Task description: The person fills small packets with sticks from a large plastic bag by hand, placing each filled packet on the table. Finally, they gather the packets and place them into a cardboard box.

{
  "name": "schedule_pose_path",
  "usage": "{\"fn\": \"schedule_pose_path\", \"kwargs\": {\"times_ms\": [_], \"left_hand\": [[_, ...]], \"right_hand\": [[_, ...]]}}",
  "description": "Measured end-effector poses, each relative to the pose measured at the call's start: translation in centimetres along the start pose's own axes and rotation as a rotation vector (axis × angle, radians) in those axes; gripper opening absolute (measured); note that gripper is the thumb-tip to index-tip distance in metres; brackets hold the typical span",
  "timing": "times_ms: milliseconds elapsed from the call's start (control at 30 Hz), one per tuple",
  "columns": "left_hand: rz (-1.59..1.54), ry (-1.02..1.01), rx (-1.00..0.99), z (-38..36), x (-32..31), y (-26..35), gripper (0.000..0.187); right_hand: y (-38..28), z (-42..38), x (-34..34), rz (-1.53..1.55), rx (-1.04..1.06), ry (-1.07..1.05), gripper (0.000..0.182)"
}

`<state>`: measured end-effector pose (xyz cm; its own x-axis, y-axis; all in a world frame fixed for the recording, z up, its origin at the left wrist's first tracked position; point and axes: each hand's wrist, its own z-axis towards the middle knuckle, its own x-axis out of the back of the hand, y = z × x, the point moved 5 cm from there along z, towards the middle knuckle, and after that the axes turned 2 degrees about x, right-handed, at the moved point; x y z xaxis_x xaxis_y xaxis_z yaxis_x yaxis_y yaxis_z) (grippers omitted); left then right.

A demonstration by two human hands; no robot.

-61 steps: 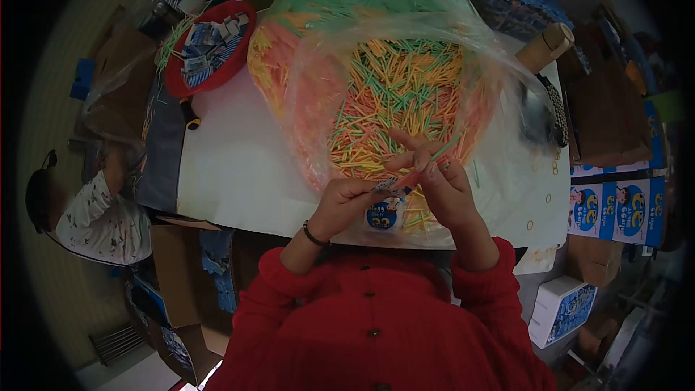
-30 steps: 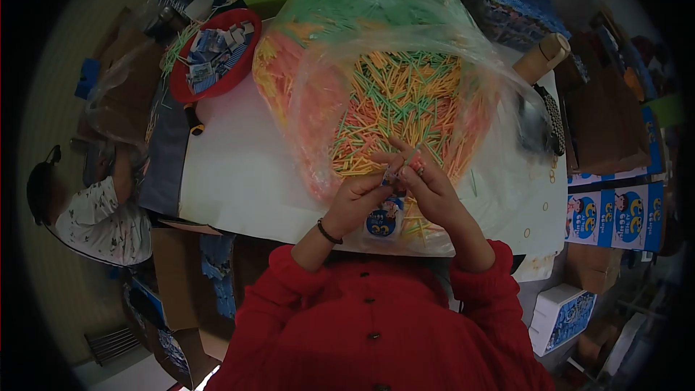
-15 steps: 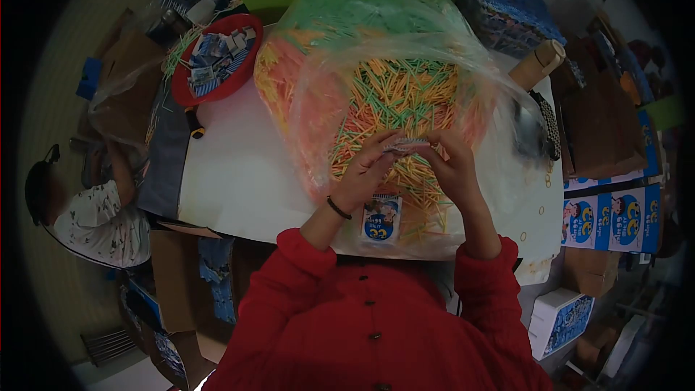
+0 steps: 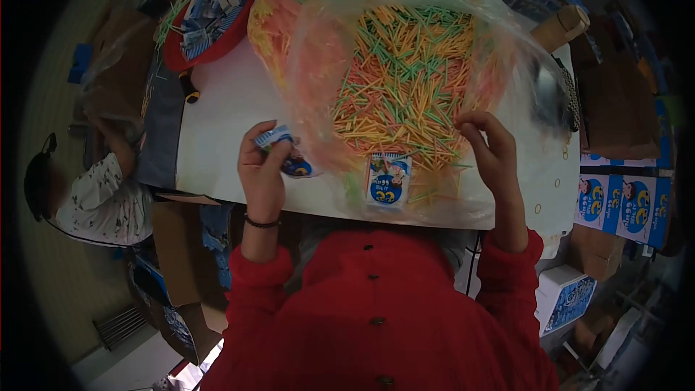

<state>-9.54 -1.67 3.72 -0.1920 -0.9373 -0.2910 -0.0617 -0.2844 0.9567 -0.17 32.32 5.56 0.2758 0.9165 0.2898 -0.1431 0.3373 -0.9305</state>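
My left hand (image 4: 262,166) is closed on a small printed packet (image 4: 272,136), thumb pressed across it. The striped white-and-blue edge of the packet sticks up above the thumb, and a dark blue printed part shows beside the fingers, low over the white table. My right hand (image 4: 494,148) is at the right side of a heap of thin coloured sticks (image 4: 413,80), its fingers curved and a little apart from the thumb. Between the hands, a second packet (image 4: 389,179) with a blue printed front lies flat near the table's front edge.
A clear plastic bag (image 4: 318,65) spreads around the sticks. At the back left stands a red basin (image 4: 245,38) of small packets, with a black-and-yellow handle (image 4: 190,87) below it. Printed cartons (image 4: 626,203) stand at the right. Another person (image 4: 101,199) sits at the left.
My hands have parted: the left has moved left and holds the packet that both hands were at, while the right has shifted right, beside the sticks. The view has tilted lower.
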Motion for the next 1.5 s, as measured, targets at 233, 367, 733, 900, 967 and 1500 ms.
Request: {"fn": "schedule_pose_path", "kwargs": {"times_ms": [233, 367, 733, 900, 967, 1500], "left_hand": [[0.744, 0.302, 0.078, 0.2, 8.5, -2.0, 0.043], [1.521, 0.41, -0.655, -1.6, 2.4, 1.6, 0.037], [1.347, -0.337, -0.394, -3.8, -9.4, -5.7, 0.039], [1.284, -0.316, -0.291, -3.4, -8.0, -6.4, 0.034], [1.249, -0.33, -0.192, -3.4, -7.3, -6.6, 0.029], [-0.353, -0.132, 0.304, -1.3, -7.0, -6.4, 0.028]], "right_hand": [[1.1, -1.4, 0.7, -0.293, -0.052, 0.088, 0.008], [0.8, -0.3, -1.0, -0.522, -0.035, -0.053, 0.018], [2.0, 1.7, -8.9, -1.188, 0.407, -0.303, 0.016], [2.4, 1.6, -7.9, -1.214, 0.449, -0.278, 0.012], [3.2, 1.9, -6.7, -1.165, 0.444, -0.267, 0.013], [7.6, 3.5, -6.1, 0.284, -0.179, 0.073, 0.025]]}}
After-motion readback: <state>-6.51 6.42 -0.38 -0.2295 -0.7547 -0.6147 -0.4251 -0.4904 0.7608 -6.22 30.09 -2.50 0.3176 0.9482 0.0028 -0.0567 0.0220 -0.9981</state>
